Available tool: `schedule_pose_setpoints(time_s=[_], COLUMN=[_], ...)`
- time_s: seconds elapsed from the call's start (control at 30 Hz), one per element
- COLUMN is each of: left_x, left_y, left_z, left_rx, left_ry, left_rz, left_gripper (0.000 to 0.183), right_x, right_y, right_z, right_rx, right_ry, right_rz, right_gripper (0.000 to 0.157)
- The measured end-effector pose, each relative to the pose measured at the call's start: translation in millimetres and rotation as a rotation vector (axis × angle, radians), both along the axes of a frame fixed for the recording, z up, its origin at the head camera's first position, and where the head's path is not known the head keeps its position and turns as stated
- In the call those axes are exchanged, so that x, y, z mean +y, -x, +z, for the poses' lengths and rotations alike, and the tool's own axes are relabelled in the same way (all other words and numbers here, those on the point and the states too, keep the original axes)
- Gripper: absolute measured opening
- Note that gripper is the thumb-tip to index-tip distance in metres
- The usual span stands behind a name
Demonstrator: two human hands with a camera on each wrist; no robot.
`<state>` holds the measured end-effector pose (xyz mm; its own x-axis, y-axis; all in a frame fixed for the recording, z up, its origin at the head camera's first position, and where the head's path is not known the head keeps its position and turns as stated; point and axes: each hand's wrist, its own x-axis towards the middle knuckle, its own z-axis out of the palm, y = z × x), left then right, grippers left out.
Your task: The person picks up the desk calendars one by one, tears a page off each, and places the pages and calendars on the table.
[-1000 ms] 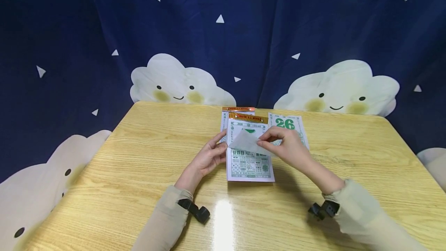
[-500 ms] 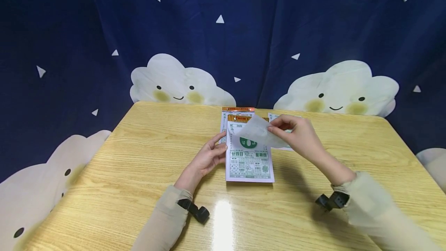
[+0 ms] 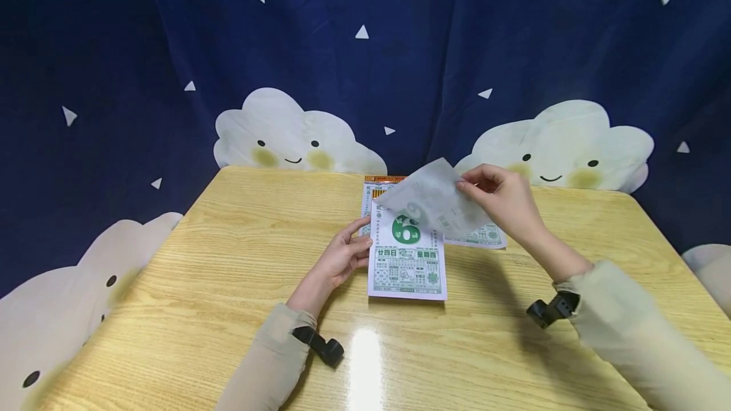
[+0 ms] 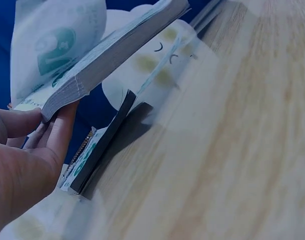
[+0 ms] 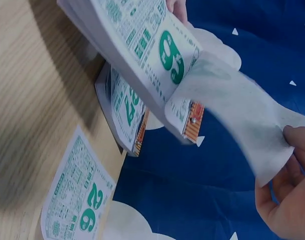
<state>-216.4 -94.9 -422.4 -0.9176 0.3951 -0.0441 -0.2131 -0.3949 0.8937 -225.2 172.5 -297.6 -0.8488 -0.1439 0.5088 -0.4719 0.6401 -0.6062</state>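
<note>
A thick tear-off calendar with a green 6 is raised above the table, its shadow falling below. My left hand grips its left edge, thumb on top and fingers beneath, as the left wrist view shows with the page block. Between thumb and fingers my right hand pinches a thin, translucent calendar page. This page slants up over the calendar's top, and its lower-left part still meets the calendar near the orange-striped header.
A second tear-off calendar lies behind the raised one, partly covered by it. To its right a loose calendar sheet marked 26 lies on the wooden table. A dark blue curtain with clouds hangs at the back.
My right hand has moved up and to the right, peeling the page further from the calendar, so the green 6 beneath is uncovered. My left hand has stayed nearly still.
</note>
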Motion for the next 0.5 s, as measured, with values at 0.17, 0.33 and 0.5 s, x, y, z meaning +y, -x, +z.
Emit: schedule_pose_setpoints(time_s=[0.17,0.33,0.5], left_x=[0.6,0.8,1.5], left_y=[-0.2,-1.2,-2.4], left_z=[1.4,2.4,4.0], left_rx=[0.001,0.010,0.019], left_ry=[0.020,0.033,0.039], left_rz=[0.010,0.016,0.016], left_gripper=[0.051,0.049,0.048], right_x=[2.9,6.3,10.8], right_y=[5.5,11.5,19.1], right_z=[2.5,3.5,1.8], right_rx=[0.006,-0.016,-0.070], right_ry=[-0.008,0.015,0.039], right_rz=[-0.033,-0.048,-0.084], right_gripper=[0.014,0.014,0.018])
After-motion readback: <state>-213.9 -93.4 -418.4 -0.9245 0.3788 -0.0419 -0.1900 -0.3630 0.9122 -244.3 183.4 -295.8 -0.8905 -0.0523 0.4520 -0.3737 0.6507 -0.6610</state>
